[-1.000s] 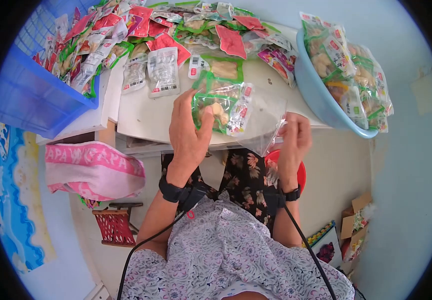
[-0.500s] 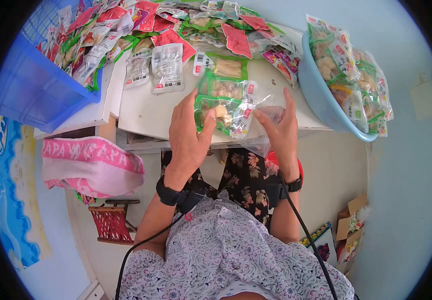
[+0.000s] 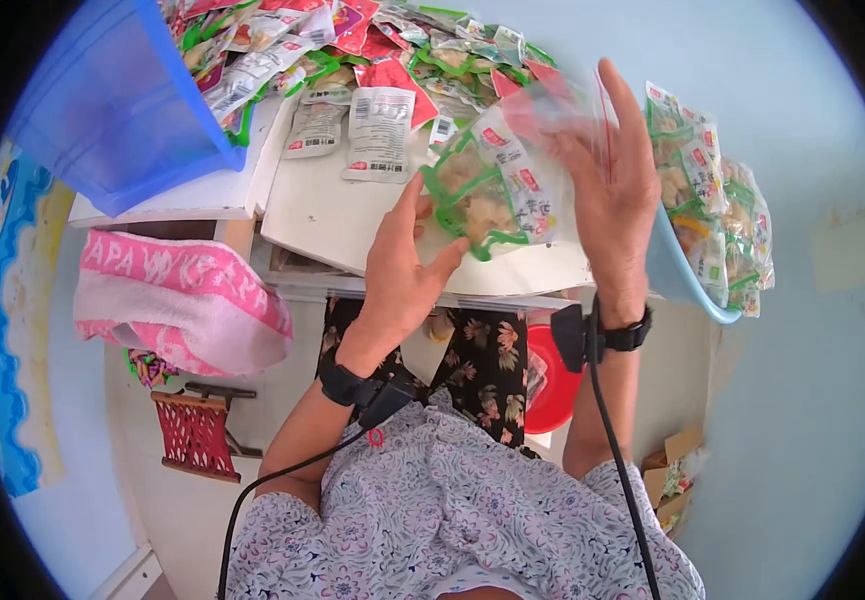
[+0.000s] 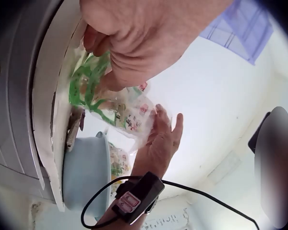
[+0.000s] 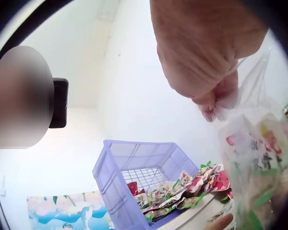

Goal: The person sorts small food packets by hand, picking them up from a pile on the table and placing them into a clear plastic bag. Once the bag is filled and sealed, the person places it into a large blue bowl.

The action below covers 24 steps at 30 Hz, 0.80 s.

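A clear plastic bag [image 3: 607,110] with green-edged snack packets [image 3: 487,200] inside is held up over the white table. My left hand [image 3: 402,270] grips its lower end, thumb along the green edge. In the left wrist view that hand's fingers curl at the green packet edges [image 4: 89,86]. My right hand [image 3: 617,205] holds the bag's upper end, with plastic film around the fingers. In the right wrist view, bent fingertips [image 5: 209,112] press against the film. Printed white strips on the packets face up.
Many snack packets [image 3: 382,130] lie heaped along the back of the table [image 3: 317,215]. A blue crate [image 3: 137,110] stands at the left. On the right, a light-blue basin [image 3: 677,270] holds filled bags [image 3: 717,200]. A red bucket [image 3: 552,385] sits below the table edge.
The bag has tilted and risen off the table toward the right. My right hand has moved up and right with its upper end, while the left hand stays at the lower end.
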Tool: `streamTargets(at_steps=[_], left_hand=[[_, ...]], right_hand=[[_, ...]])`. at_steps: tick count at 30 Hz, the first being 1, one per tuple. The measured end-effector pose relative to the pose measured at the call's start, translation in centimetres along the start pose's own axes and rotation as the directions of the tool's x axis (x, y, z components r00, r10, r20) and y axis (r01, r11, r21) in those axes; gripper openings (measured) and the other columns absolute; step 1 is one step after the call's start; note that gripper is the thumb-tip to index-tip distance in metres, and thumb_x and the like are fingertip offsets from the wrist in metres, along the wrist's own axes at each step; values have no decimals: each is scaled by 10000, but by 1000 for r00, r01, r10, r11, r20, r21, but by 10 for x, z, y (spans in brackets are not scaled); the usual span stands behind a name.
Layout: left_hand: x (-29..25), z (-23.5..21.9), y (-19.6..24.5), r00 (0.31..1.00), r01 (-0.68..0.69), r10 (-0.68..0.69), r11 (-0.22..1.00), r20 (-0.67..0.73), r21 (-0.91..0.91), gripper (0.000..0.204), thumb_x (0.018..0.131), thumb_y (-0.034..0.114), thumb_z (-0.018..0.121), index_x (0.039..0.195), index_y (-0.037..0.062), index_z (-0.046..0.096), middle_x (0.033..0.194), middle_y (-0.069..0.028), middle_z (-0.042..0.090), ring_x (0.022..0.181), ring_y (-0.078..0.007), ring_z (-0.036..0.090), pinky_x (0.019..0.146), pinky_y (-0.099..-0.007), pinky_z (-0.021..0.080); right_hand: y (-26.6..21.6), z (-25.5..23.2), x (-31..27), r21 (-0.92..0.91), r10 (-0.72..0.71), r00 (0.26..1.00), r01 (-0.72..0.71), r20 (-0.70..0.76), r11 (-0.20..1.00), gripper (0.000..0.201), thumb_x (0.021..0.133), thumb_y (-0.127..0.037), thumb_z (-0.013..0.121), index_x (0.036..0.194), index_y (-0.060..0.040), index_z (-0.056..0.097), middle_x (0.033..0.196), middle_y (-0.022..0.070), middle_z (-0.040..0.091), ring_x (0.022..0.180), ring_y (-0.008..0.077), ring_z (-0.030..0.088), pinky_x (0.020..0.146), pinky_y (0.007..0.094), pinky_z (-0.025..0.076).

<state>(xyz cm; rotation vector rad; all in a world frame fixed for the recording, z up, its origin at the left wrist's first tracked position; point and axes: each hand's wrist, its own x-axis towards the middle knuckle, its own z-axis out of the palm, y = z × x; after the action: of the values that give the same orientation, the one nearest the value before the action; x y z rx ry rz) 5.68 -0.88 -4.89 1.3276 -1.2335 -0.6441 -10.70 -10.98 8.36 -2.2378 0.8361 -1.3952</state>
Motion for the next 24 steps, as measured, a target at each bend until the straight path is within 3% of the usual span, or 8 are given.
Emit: streamTargets(at_steps=[1, 4, 10, 13, 16, 19, 21, 24], left_hand=[[0, -1, 0, 1000, -3, 3, 1000, 6, -17, 925, 890, 141, 818, 1625, 16, 269, 1439, -212, 568, 1308, -271, 562, 1089, -421, 452], [0, -6, -1, 1000, 7, -9, 998, -26, -66, 996, 848, 141, 858, 1632, 28, 253, 1461, -209, 548, 1332, -282, 548, 1084, -443, 466], [14, -21, 14, 986, -153, 160, 978, -41, 142, 1138, 759, 220, 931, 1636, 26, 232, 1464, -227, 530, 1375, -284, 522, 1104, -442, 466], [24, -17, 16, 996, -89, 89, 996, 9, 7, 1158, 733, 200, 931, 1635, 30, 227, 1513, -237, 483, 1384, -350, 503, 1137, -464, 419], [28, -13, 17, 997, 14, -12, 1000, 77, -21, 1078, 752, 174, 905, 1610, 21, 271, 1464, -223, 544, 1333, -317, 566, 1113, -428, 452], [30, 2, 10, 992, 94, -64, 949, 106, -302, 924, 779, 140, 865, 1549, 18, 369, 1348, -193, 637, 1219, -280, 646, 1048, -398, 506], [32, 7, 0, 995, 73, -47, 947, 88, -314, 810, 787, 117, 846, 1479, -3, 441, 1270, -166, 677, 1158, -243, 670, 998, -374, 529], [32, 2, -1, 992, 115, -99, 961, 72, -252, 649, 810, 82, 824, 1377, -31, 530, 1196, -139, 708, 1092, -192, 688, 942, -347, 551]], right_hand=[[-12, -1, 8, -30, -31, 999, 32, 34, 999, 640, 925, 65, 661, 1527, -84, 507, 1429, 148, 641, 1132, 233, 729, 969, 343, 551], [-19, -4, 23, -105, -216, 966, 231, 141, 967, 661, 897, 62, 683, 1515, -112, 526, 1417, 127, 648, 1121, 261, 732, 967, 362, 560], [-22, -8, 36, -93, -265, 919, 303, 291, 949, 692, 866, 65, 687, 1489, -214, 571, 1210, 96, 714, 1013, 270, 720, 942, 366, 573], [-33, -8, 29, -224, -197, 899, 301, 392, 927, 651, 875, 90, 693, 1477, -130, 581, 1311, 65, 701, 1117, 220, 701, 1005, 365, 552], [-32, -7, 22, -147, -216, 923, 274, 318, 951, 691, 844, 102, 715, 1473, -157, 594, 1261, 82, 704, 1089, 219, 696, 989, 355, 556], [-35, -7, 13, -172, -234, 944, 277, 232, 945, 610, 835, 10, 760, 1405, -179, 654, 1119, 98, 729, 992, 269, 683, 924, 368, 540], [-24, -13, 14, -245, -438, 899, 432, 32, 868, 604, 845, -4, 774, 1420, -114, 623, 1200, 104, 722, 1096, 256, 672, 961, 371, 531], [-10, -19, -6, -91, -271, 918, 255, -291, 963, 634, 866, -26, 793, 1453, -33, 554, 1321, 123, 687, 1236, 246, 631, 1009, 384, 520]])
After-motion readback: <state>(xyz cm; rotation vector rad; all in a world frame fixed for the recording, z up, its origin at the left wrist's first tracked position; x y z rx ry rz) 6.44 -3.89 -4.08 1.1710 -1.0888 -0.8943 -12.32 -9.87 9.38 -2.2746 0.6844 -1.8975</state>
